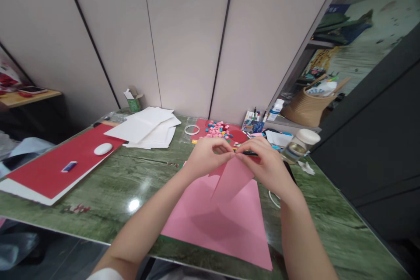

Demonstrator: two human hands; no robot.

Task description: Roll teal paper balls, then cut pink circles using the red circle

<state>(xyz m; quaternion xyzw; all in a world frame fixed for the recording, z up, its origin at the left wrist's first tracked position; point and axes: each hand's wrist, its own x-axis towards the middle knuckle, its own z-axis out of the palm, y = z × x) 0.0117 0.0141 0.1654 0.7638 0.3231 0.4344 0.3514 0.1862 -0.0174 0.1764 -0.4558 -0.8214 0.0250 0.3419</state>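
My left hand (209, 156) and my right hand (266, 160) meet over the table, thumbs and fingertips pinched together. Between them they hold the top edge of a piece of pink paper (234, 180), which hangs down with a slanted, folded-looking shape. Fingers cover its upper edge. Beneath it a larger pink sheet (226, 238) lies flat on the green marbled table (131, 170). Just behind my hands is a heap of small pink, blue and yellow pieces (218, 130) on a red sheet. A dark object near my right fingers is mostly hidden.
White sheets (147, 123) lie at the back left. A red board (62, 159) carries a white oval object (103, 149) and a small blue-and-white item (69, 166). A white-lidded jar (299, 144) stands right of my hands, near a pen box (253, 121) and a woven basket (306, 107).
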